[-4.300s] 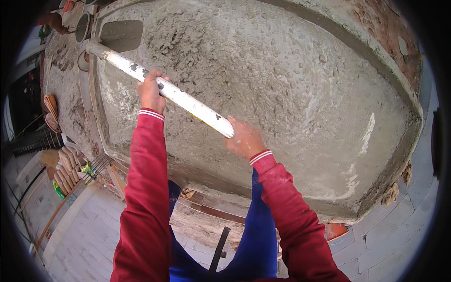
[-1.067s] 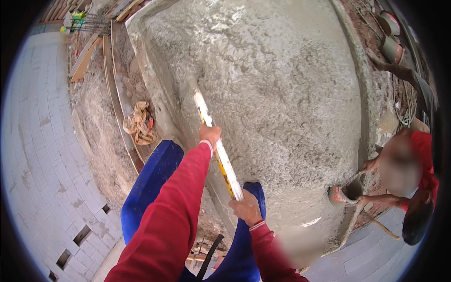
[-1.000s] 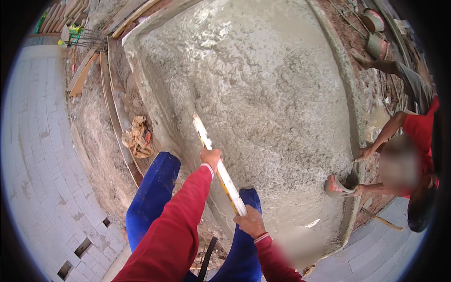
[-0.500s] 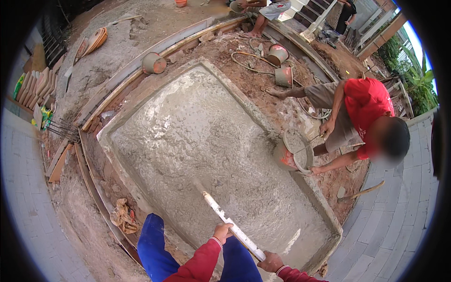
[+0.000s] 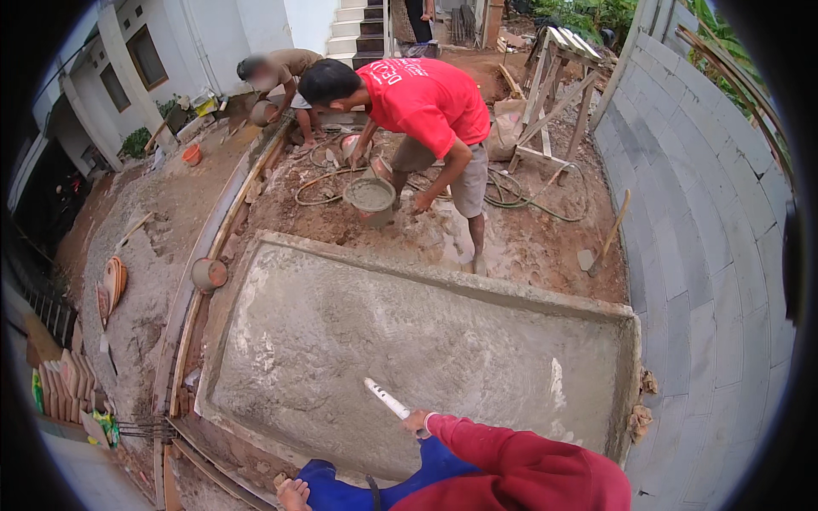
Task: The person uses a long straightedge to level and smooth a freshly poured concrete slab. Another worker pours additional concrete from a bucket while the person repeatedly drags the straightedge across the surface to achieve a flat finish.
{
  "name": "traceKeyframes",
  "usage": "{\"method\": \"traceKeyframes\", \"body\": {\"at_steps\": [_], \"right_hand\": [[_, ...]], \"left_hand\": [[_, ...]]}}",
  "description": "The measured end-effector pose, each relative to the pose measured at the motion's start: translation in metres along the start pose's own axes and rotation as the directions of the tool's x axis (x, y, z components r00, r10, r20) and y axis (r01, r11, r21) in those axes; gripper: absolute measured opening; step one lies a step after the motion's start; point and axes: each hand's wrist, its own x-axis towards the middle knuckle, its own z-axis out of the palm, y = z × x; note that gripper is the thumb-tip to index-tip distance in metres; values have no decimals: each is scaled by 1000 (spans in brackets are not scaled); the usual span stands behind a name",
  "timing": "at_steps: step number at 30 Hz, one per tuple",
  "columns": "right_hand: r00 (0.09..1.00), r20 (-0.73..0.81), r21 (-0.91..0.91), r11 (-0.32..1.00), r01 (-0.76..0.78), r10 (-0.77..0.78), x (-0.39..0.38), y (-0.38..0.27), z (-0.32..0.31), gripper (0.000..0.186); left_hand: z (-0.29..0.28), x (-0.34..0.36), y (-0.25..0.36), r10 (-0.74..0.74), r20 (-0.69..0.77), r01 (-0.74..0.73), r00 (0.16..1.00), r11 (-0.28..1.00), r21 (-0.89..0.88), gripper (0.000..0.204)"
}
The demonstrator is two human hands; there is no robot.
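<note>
My right hand is closed round a white pole marked with dark spots. The pole's far end meets the wet grey concrete inside a low-walled rectangular trough. Beside my knee in blue trousers, at the lower edge, my left hand is off the pole. Its fingers partly show, with nothing visible in them. Beyond the far wall, a person in a red shirt bends over and holds a bucket of grey mix.
Another person handles a bucket at the far left. An orange-rimmed bucket lies outside the trough's left corner. A coiled hose, a wooden trestle and a long-handled tool are beyond. A grey block wall borders the right.
My left hand has come off the pole and moved to my knee. The view has turned. The person in red has moved back from the trough wall with the bucket.
</note>
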Motion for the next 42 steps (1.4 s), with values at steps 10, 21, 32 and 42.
{"method": "traceKeyframes", "body": {"at_steps": [10,21,32,42], "right_hand": [[983,184,931,322,-172,-8,-90,111,-70,26],[961,-276,524,-834,172,25,-191,190,-61,15],[844,236,923,-383,-40,481,-262,342,6,14],[768,255,899,148,-412,587,-230,480,129,21]], "left_hand": [[17,-21,-34,178,-31,-179,984,945,-273,22],[99,35,-19,162,139,-144,977,981,-132,17],[107,-17,38,171,143,-186,975,978,96,25],[51,-27,47,74,29,-76,997,994,83,19]]}}
